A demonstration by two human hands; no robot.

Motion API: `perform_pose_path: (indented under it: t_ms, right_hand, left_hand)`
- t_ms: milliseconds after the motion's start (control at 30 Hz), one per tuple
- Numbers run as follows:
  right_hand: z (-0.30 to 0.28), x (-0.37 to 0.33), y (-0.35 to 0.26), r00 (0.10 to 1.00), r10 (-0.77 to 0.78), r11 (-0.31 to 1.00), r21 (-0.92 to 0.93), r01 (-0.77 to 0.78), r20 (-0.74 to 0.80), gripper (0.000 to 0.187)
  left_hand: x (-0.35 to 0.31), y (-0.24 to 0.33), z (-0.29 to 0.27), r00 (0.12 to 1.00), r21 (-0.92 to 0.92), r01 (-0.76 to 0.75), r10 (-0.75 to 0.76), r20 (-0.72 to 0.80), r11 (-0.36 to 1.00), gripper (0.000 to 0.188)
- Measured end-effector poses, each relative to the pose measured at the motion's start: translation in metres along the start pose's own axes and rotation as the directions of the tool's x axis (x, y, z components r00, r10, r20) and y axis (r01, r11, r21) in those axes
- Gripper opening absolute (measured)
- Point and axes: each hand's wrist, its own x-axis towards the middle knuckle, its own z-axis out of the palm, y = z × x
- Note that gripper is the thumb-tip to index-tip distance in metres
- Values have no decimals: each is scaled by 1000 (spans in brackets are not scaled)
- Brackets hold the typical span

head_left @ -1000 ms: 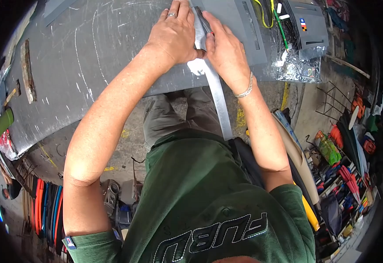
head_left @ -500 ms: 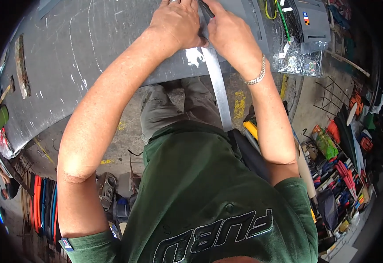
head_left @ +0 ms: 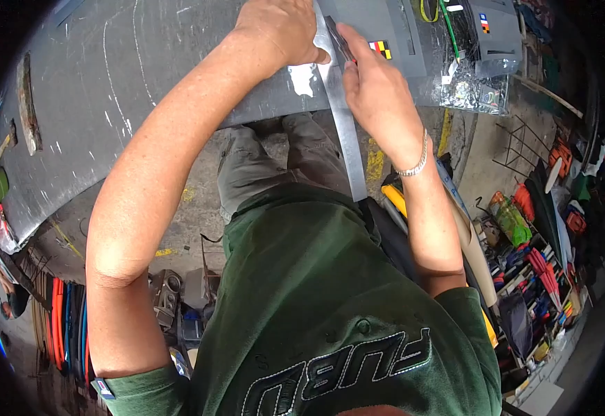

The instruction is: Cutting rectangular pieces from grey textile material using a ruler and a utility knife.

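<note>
A long metal ruler [head_left: 344, 132] lies over the front edge of the dark table and sticks out toward my body. My left hand [head_left: 278, 31] rests on it at the top of the view, fingers stretched out and thumb spread onto the metal; the fingertips are partly cut off by the frame. Just right of the ruler, my right hand [head_left: 382, 90] is closed around a dark slim cutting knife [head_left: 339, 38], index finger laid along it. The knife's tip points away from me, beside the ruler's edge. Under it lies a grey flat sheet [head_left: 394, 31] with a small coloured patch.
The scratched dark table [head_left: 178, 62] spreads to the left, with a worn wooden strip [head_left: 28, 104] on it. Clear plastic packaging [head_left: 479, 90] and a green cord [head_left: 449, 31] sit at the right. Rolled material [head_left: 472, 243] stands near my right elbow.
My right hand has drawn back toward me and to the right with the knife, uncovering the coloured patch. My left hand stays on the ruler, almost unmoved.
</note>
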Motion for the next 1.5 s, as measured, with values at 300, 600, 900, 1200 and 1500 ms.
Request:
perform_pose_path:
  t_ms: [300, 600, 900, 1200, 1500]
  right_hand:
    - [-6, -38, -2, 981, 157, 986, 35, -162, 118, 53]
    - [-6, -59, 1, 979, 167, 984, 34, -172, 117, 53]
    - [-24, -73, 40, 984, 139, 895, 440, -76, -113, 58]
    - [-111, -120, 124, 913, 290, 946, -57, -318, -287, 30]
    - [-74, -27, 141, 826, 409, 479, 862, 166, -387, 29]
  left_hand:
    - [30, 42, -34, 878, 394, 173, -323, 354, 903, 108]
    - [23, 35, -30, 931, 361, 162, -263, 254, 918, 107]
    - [1, -19, -3, 996, -223, -78, 86, 25, 972, 108]
    - [28, 42, -33, 894, 429, 164, -317, 315, 888, 111]
    - [24, 38, -29, 897, 430, 174, -322, 303, 886, 120]
